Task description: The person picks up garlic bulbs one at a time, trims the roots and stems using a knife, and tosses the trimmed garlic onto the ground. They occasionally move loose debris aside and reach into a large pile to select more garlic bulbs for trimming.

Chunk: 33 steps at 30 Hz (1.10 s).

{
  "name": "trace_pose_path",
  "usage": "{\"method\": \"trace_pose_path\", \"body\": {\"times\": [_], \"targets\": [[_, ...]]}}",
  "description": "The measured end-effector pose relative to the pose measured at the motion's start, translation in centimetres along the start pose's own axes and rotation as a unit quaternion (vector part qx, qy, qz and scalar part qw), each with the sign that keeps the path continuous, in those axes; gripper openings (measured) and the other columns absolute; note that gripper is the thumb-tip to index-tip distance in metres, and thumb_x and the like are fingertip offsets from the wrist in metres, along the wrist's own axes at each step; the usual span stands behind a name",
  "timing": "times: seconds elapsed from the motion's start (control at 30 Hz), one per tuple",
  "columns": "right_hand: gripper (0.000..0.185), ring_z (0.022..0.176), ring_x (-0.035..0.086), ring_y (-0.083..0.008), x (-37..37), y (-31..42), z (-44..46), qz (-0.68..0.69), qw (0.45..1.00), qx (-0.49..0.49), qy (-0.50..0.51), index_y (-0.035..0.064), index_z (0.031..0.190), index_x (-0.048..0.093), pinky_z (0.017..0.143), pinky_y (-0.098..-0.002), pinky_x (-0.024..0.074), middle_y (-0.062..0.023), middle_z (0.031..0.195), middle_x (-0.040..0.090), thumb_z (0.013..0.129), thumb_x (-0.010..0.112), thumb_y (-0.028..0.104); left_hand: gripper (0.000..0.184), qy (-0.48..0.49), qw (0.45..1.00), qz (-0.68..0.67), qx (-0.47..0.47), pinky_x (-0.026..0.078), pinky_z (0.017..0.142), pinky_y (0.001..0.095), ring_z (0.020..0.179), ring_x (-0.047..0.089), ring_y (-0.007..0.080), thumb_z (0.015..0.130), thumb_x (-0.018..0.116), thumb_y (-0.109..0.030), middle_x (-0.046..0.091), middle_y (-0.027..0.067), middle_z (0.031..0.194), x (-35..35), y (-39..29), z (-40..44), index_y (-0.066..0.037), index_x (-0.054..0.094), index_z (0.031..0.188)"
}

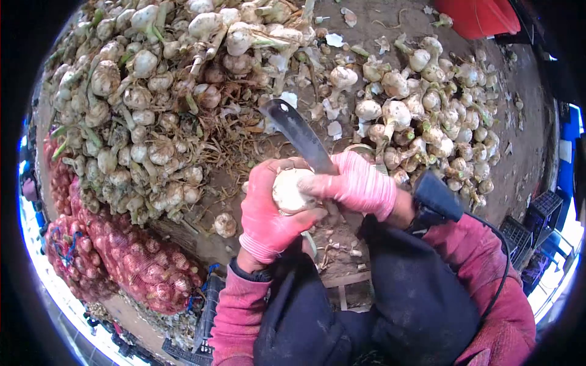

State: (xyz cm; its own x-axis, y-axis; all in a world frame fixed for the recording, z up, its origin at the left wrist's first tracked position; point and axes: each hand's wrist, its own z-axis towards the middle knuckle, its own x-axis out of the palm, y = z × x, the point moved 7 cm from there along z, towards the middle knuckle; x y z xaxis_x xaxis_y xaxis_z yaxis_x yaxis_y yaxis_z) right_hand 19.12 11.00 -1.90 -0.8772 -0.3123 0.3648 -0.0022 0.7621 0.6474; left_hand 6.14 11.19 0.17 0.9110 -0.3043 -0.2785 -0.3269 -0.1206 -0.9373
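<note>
My left hand (268,204), in a pink glove, is wrapped around a white garlic bulb (288,190) in front of my knees. Gripped in my right hand (357,183), gloved in pink and white, is a knife (299,135); its broad dark blade points up and to the left, and its handle is hidden in the fist. The right thumb presses on the bulb's pale surface. Beyond the hands lies a litter of dry garlic skins and roots (235,131).
A large heap of garlic with stalks (131,131) rises at the left, and a smaller pile (436,116) lies at the right. Red mesh sacks of bulbs (143,265) stand lower left. A red tub (479,17) is at the top right, with dark crates (542,210) at the right edge.
</note>
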Motion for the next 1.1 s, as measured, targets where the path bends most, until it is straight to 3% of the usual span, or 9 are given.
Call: {"method": "trace_pose_path", "body": {"times": [0.07,0.13,0.2,0.47,0.6,0.73,0.8,0.87,1.1], "targets": [[0.038,0.089,0.059,-0.0113,-0.2,0.4,0.5,0.008,0.993,-0.112,-0.033,-0.0002,0.111,0.059,0.080,-0.0264,0.0471,-0.0075,0.099,0.065,0.080,0.067,0.021,0.076,-0.042,0.972,0.198,0.120,0.047,0.084,0.0295,0.100,0.055,0.0188,0.061,0.082,-0.031,0.051,0.0109,0.114,-0.3,-1.4,-0.5,0.000,0.044,0.120],[0.043,0.093,0.058,-0.0123,0.8,1.4,-0.3,0.033,0.996,-0.086,-0.006,-0.0008,0.115,0.056,0.083,-0.0272,0.0464,-0.0069,0.104,0.063,0.078,0.069,0.017,0.080,-0.111,0.922,-0.350,-0.126,0.047,0.084,0.0295,0.098,0.056,0.0205,0.068,0.077,-0.036,0.048,0.0123,0.118,-0.9,1.8,-1.0,0.000,0.037,0.126],[0.044,0.089,0.061,-0.0133,1.8,3.2,-0.5,-0.241,0.951,-0.186,0.048,0.0049,0.115,0.056,0.077,-0.0284,0.0475,-0.0107,0.099,0.064,0.076,0.070,0.020,0.066,-0.013,0.862,-0.463,-0.204,0.049,0.071,0.0255,0.085,0.058,0.0136,0.075,0.071,-0.029,0.058,0.0090,0.102,0.2,6.1,-2.0,0.001,0.040,0.126],[0.029,0.076,0.058,-0.0328,-4.0,-0.5,4.2,-0.624,0.739,-0.227,-0.115,0.0074,0.096,0.059,0.064,-0.0408,0.0471,-0.0135,0.075,0.055,0.068,0.061,0.012,0.029,-0.030,0.973,-0.192,-0.122,0.044,0.080,0.0265,0.089,0.054,0.0143,0.066,0.063,0.001,0.058,0.0068,0.096,-1.7,2.4,-2.2,0.001,0.061,0.094],[0.029,0.061,0.057,-0.0152,-12.0,0.1,-1.2,-0.176,0.890,-0.044,-0.419,0.0002,0.096,0.062,0.055,-0.0322,0.0449,-0.0069,0.071,0.062,0.082,0.060,0.025,0.048,-0.023,0.965,-0.260,-0.032,0.045,0.087,0.0316,0.104,0.053,0.0195,0.076,0.061,-0.002,0.052,0.0089,0.117,-0.5,-0.8,0.4,-0.001,0.045,0.122],[0.017,0.048,0.052,-0.0106,-13.4,-0.8,-5.2,0.045,0.916,-0.121,-0.380,0.0044,0.077,0.062,0.042,-0.0274,0.0389,-0.0038,0.062,0.059,0.082,0.061,0.021,0.060,0.140,0.950,-0.277,-0.038,0.038,0.096,0.0357,0.120,0.041,0.0230,0.079,0.061,-0.012,0.041,0.0131,0.131,-0.9,-0.7,-1.0,-0.004,0.034,0.132],[0.011,0.043,0.053,-0.0157,-17.1,-5.4,-3.4,-0.492,0.662,-0.383,-0.416,0.0041,0.082,0.062,0.038,-0.0315,0.0422,-0.0058,0.060,0.058,0.081,0.059,0.015,0.066,-0.053,0.986,0.068,-0.141,0.037,0.097,0.0376,0.123,0.038,0.0277,0.075,0.065,-0.024,0.041,0.0160,0.131,-6.8,3.2,-2.0,-0.004,0.035,0.131],[0.012,0.043,0.052,-0.0163,-15.6,-8.0,-3.3,0.205,0.916,-0.060,-0.339,0.0039,0.085,0.061,0.039,-0.0281,0.0417,-0.0059,0.060,0.058,0.079,0.061,0.014,0.071,-0.052,0.840,0.424,-0.333,0.039,0.095,0.0392,0.116,0.045,0.0330,0.067,0.071,-0.034,0.044,0.0191,0.126,-11.2,9.5,-5.5,-0.005,0.042,0.125],[0.015,0.042,0.049,-0.0113,-10.5,-1.1,-4.0,0.158,0.931,-0.113,-0.309,0.0020,0.075,0.063,0.038,-0.0230,0.0364,-0.0052,0.059,0.057,0.074,0.067,0.016,0.075,0.008,0.806,0.393,-0.443,0.043,0.089,0.0391,0.106,0.053,0.0328,0.057,0.073,-0.048,0.050,0.0199,0.118,-11.6,21.5,-13.3,-0.007,0.052,0.116]]}}
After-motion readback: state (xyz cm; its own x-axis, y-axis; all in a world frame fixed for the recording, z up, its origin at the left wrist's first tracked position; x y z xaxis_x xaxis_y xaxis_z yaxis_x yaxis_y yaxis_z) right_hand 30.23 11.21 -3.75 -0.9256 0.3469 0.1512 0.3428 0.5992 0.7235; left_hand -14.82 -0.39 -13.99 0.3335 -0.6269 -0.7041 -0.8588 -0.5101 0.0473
